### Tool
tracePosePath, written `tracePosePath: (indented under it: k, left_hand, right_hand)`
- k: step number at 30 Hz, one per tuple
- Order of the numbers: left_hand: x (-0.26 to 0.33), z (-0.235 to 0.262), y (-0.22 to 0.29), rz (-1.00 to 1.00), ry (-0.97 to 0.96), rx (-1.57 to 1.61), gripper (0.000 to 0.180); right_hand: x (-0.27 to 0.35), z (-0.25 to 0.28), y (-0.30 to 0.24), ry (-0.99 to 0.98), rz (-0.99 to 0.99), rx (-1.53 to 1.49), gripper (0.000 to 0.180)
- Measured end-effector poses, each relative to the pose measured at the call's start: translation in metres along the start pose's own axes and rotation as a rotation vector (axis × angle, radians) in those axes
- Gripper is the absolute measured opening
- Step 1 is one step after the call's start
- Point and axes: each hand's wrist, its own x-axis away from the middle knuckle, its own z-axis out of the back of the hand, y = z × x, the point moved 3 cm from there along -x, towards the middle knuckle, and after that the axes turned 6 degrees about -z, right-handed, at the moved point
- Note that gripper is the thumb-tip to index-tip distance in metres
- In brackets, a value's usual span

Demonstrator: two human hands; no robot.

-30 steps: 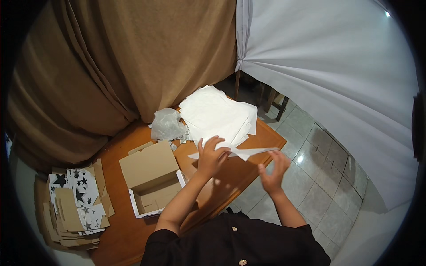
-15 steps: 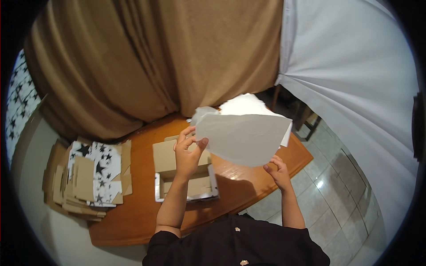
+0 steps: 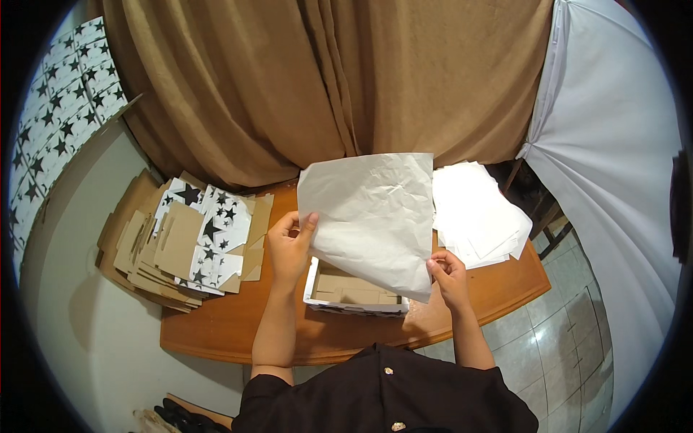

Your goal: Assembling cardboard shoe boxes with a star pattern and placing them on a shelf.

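A creased sheet of white paper [image 3: 368, 216] hangs between my hands, partly above the box. My left hand [image 3: 290, 245] pinches its left edge between thumb and fingers. At its lower right corner, my right hand [image 3: 447, 274] grips the paper the same way. Beneath the sheet stands an open cardboard box [image 3: 354, 290], brown inside and white with black marks outside. The paper hides the back of this box. To the right lies a loose stack of white paper sheets [image 3: 480, 213].
Flat cardboard pieces [image 3: 180, 242], some printed with black stars, are piled at the table's left. The wooden table [image 3: 238, 325] has a curved front edge. Brown curtain [image 3: 346, 79] hangs behind; a white cloth [image 3: 613, 144] hangs at right. Star-patterned boxes [image 3: 65, 101] stand upper left.
The view has turned toward the right-hand stack's left, so things sit further right. The paper has moved from in front of the stack to over the box, both hands still holding it.
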Motion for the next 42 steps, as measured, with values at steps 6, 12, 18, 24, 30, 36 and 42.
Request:
tracePosePath:
  k: [6,12,18,24,30,36,42]
  left_hand:
    - [-0.011,0.018,-0.013,0.034,0.012,-0.113,0.03]
    - [-0.018,0.009,-0.075,0.122,-0.109,-0.085,0.03]
    - [-0.006,-0.009,-0.169,0.005,-0.175,-0.375,0.04]
    - [0.005,-0.02,-0.219,0.069,-0.311,-0.542,0.038]
    - [0.01,-0.022,-0.245,0.107,-0.341,-0.583,0.034]
    - [0.013,-0.019,-0.243,0.051,-0.251,-0.648,0.047]
    - [0.038,-0.046,-0.196,-0.574,-0.9,-0.512,0.049]
  right_hand:
    - [-0.001,-0.023,0.014,0.049,-0.093,0.038,0.014]
    - [-0.005,-0.024,0.056,0.199,0.01,0.125,0.012]
    - [0.004,-0.024,0.093,0.579,0.192,0.929,0.008]
    - [0.01,-0.028,0.121,0.604,0.033,1.017,0.012]
    - [0.007,-0.029,0.145,0.593,-0.043,1.059,0.007]
    - [0.004,-0.032,0.147,0.617,-0.038,1.098,0.007]
    - [0.002,-0.03,0.15,0.617,-0.062,1.092,0.006]
